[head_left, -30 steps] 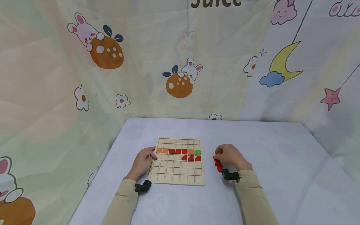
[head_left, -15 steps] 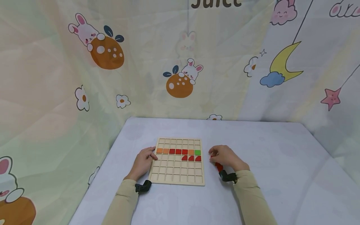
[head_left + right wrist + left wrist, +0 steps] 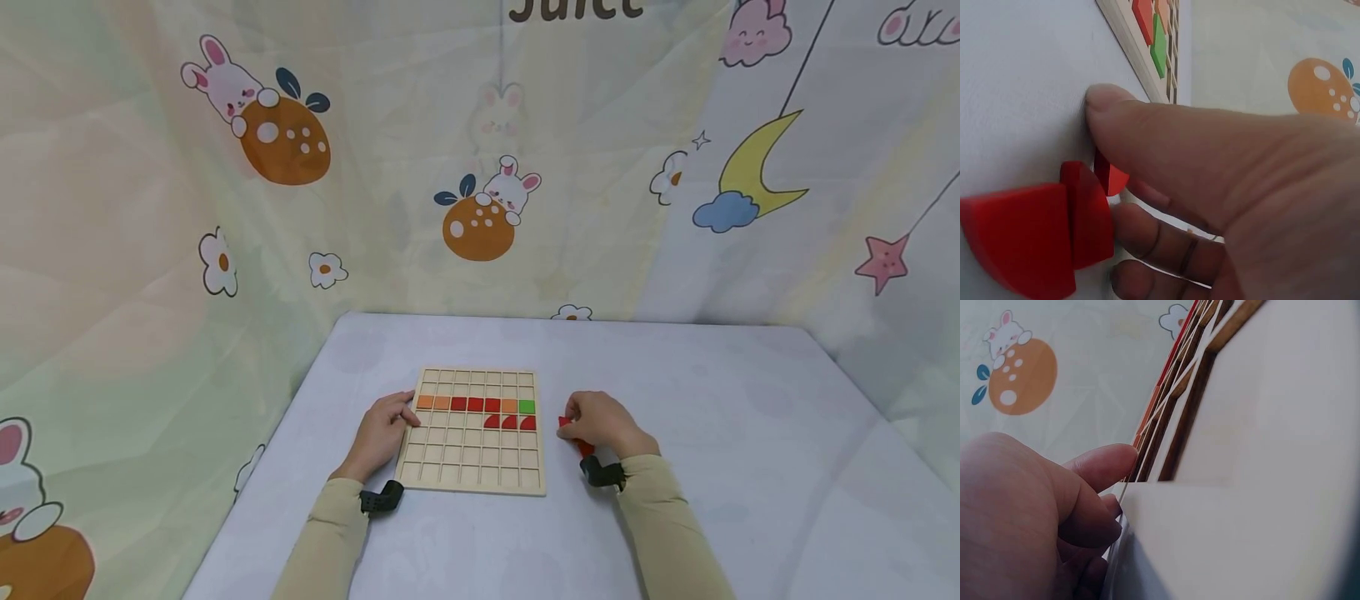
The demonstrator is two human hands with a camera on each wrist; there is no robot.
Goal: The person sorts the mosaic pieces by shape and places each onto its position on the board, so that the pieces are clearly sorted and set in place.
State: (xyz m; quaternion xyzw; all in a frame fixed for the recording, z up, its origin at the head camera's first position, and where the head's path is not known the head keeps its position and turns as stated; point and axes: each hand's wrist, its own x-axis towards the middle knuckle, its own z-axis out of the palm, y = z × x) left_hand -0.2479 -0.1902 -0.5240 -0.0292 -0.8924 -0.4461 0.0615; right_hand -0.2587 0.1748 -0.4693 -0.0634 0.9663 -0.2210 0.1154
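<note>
My left hand (image 3: 378, 433) holds the left edge of a wooden grid board (image 3: 470, 477), which lies flat on the table. In the left wrist view its fingers (image 3: 1100, 465) touch the board's rim. One row of the board has orange, red and green square tiles (image 3: 476, 404). Below, at the right, sit three red quarter-circle pieces (image 3: 510, 422). Right of the board, my right hand (image 3: 603, 419) pinches a red piece (image 3: 1110, 175), largely hidden by the thumb. Beside the fingers, two more red quarter-circle pieces (image 3: 1019, 237) lie close together in the right wrist view.
A white table (image 3: 720, 433) bears everything. Behind it hangs a printed cloth (image 3: 390, 208) with rabbits, fruit and a moon. A black wrist camera (image 3: 602, 472) sits on the right wrist, close to the red pieces. Another black camera (image 3: 382, 497) is on the left wrist.
My right hand has shifted slightly left and toward me. Its fingers were spread half a second ago and have now come together around a red piece. The left hand and board stay put.
</note>
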